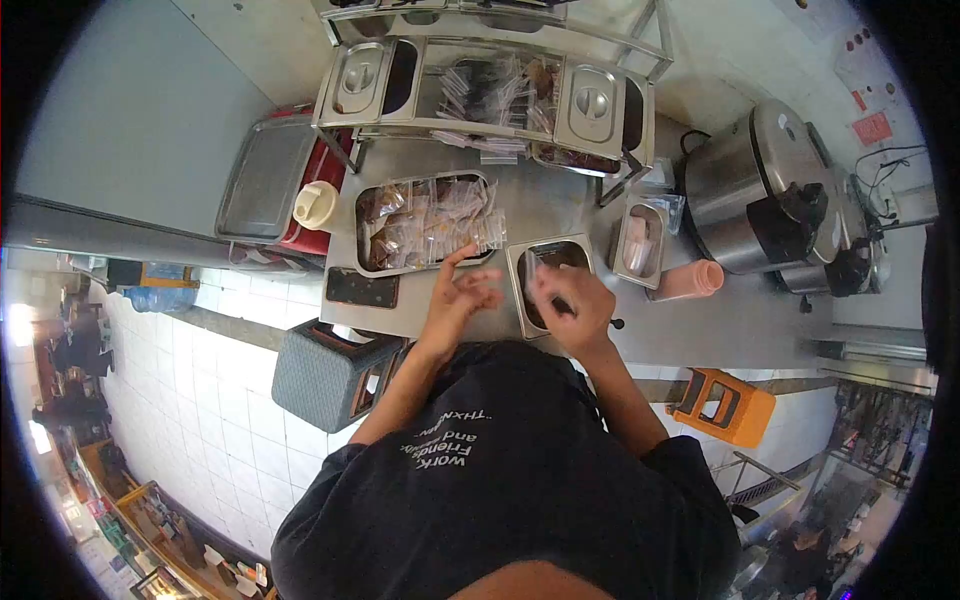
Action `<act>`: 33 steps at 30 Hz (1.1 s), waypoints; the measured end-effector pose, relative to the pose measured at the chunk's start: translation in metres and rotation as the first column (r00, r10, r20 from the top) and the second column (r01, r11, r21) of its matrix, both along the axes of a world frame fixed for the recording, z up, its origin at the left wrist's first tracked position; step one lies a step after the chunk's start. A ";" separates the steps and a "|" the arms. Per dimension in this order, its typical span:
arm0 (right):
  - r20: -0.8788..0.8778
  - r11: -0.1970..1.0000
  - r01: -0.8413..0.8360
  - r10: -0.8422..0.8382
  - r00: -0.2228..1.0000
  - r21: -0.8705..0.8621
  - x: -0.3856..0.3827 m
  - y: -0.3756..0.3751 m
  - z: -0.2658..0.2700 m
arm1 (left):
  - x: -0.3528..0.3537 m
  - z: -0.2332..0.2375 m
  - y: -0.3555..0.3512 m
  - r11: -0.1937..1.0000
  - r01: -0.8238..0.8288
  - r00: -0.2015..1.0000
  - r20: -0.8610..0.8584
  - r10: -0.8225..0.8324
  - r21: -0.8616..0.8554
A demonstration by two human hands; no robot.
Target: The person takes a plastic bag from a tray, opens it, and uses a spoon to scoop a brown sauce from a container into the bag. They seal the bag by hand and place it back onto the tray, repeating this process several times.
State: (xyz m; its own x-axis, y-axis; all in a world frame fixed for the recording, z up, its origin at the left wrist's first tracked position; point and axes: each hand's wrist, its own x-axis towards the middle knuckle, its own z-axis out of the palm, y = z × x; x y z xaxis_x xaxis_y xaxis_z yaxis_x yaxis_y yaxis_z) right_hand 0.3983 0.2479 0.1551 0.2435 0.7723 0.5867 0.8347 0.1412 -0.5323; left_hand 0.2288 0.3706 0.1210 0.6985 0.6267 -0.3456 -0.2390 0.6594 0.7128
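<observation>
Steel counter [690, 330], shirt [580, 460] reading "work, Friends and", left hand [460, 300] spread, right hand [578, 305] over pan [515, 288], grip unclear.

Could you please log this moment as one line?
left hand: open, beside bag-filled tray | right hand: over steel pan, blurred, grip unclear

place: food-prep kitchen | signs: steel counter [560, 205], lidded steel pan [591, 108], large cooker [730, 185], white tiled floor [200, 400]
</observation>
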 end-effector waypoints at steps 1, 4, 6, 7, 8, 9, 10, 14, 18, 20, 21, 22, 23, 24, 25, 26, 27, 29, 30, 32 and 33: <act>0.196 0.998 -0.046 0.036 0.980 0.049 -0.001 0.002 0.004 | -0.004 0.012 0.003 0.997 0.066 0.998 0.014 -0.065 -0.041; 0.268 0.976 -0.182 0.146 0.952 0.116 -0.009 -0.001 0.010 | -0.009 0.032 0.004 0.980 0.197 0.980 0.008 -0.197 -0.037; 0.248 0.970 -0.196 0.156 0.956 0.144 -0.012 -0.003 0.008 | -0.007 0.029 0.002 0.970 0.202 0.978 -0.078 -0.193 0.137; 0.232 0.973 -0.184 0.149 0.961 0.136 -0.011 -0.004 0.008 | -0.007 0.030 0.002 0.972 0.202 0.979 -0.043 -0.199 0.118; 0.217 0.977 -0.169 0.138 0.966 0.131 -0.011 -0.004 0.008 | -0.008 0.032 0.003 0.973 0.206 0.978 -0.006 -0.206 0.103; 0.214 0.980 -0.172 0.148 0.965 0.096 -0.010 -0.004 0.010 | -0.007 0.034 0.002 0.974 0.211 0.976 0.030 -0.215 0.084; 0.212 0.983 -0.174 0.157 0.965 0.062 -0.008 -0.004 0.014 | -0.006 0.031 0.002 0.975 0.207 0.977 0.031 -0.210 0.077; 0.004 0.980 -0.198 0.198 0.980 -0.023 -0.017 -0.003 0.032 | -0.001 0.011 0.002 0.991 0.094 0.989 0.107 -0.105 0.099; -0.709 0.982 -0.171 0.064 0.702 -0.080 -0.041 -0.006 0.024 | 0.006 0.005 0.005 0.977 0.037 0.978 0.195 -0.079 0.210; -0.809 0.981 -0.176 0.042 0.586 -0.077 -0.040 -0.006 0.016 | 0.006 -0.001 0.006 0.963 0.073 0.968 0.216 -0.131 0.261; -0.852 0.981 -0.178 0.030 0.522 -0.075 -0.039 -0.007 0.015 | 0.004 0.000 0.007 0.952 0.099 0.965 0.206 -0.163 0.290; -0.881 0.976 -0.200 0.015 0.472 -0.090 -0.037 -0.008 0.016 | 0.003 0.001 0.007 0.939 0.125 0.961 0.196 -0.194 0.320; -0.898 0.972 -0.204 -0.012 0.440 -0.113 -0.035 -0.010 0.019 | 0.003 0.001 0.008 0.925 0.151 0.956 0.185 -0.226 0.348; -0.913 0.968 -0.209 -0.041 0.406 -0.136 -0.034 -0.011 0.022 | 0.003 0.002 0.008 0.921 0.166 0.959 0.162 -0.235 0.351; -0.926 0.963 -0.215 -0.071 0.370 -0.160 -0.034 -0.013 0.023 | 0.003 0.002 0.008 0.918 0.181 0.960 0.137 -0.242 0.352; -0.903 0.968 -0.210 -0.038 0.427 -0.140 -0.034 -0.015 0.021 | 0.003 0.002 0.006 0.916 0.196 0.962 0.114 -0.249 0.351; -0.875 0.971 -0.206 -0.004 0.484 -0.118 -0.033 -0.016 0.019 | 0.003 0.004 0.005 0.916 0.200 0.960 0.116 -0.253 0.347; -0.837 0.972 -0.197 -0.002 0.548 -0.131 -0.033 -0.015 0.020 | 0.005 0.009 0.004 0.917 0.204 0.957 0.126 -0.260 0.342; -0.831 0.968 -0.188 -0.035 0.555 -0.166 -0.033 -0.015 0.023 | 0.005 0.010 0.004 0.912 0.220 0.954 0.119 -0.275 0.345; -0.798 0.963 -0.157 -0.083 0.597 -0.217 -0.033 -0.014 0.026 | 0.007 0.011 0.005 0.902 0.252 0.946 0.107 -0.306 0.352; -0.771 0.963 -0.134 -0.098 0.630 -0.232 -0.033 -0.013 0.026 | 0.008 0.010 0.005 0.893 0.262 0.943 0.101 -0.318 0.365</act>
State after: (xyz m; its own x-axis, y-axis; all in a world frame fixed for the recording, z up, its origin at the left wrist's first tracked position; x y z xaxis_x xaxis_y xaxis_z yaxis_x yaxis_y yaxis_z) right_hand 0.3649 0.2349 0.1810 0.4985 0.8667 -0.0187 0.0995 -0.0786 -0.9919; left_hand 0.2367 0.3757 0.1314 0.8941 0.4474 -0.0208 -0.1992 0.4389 0.8762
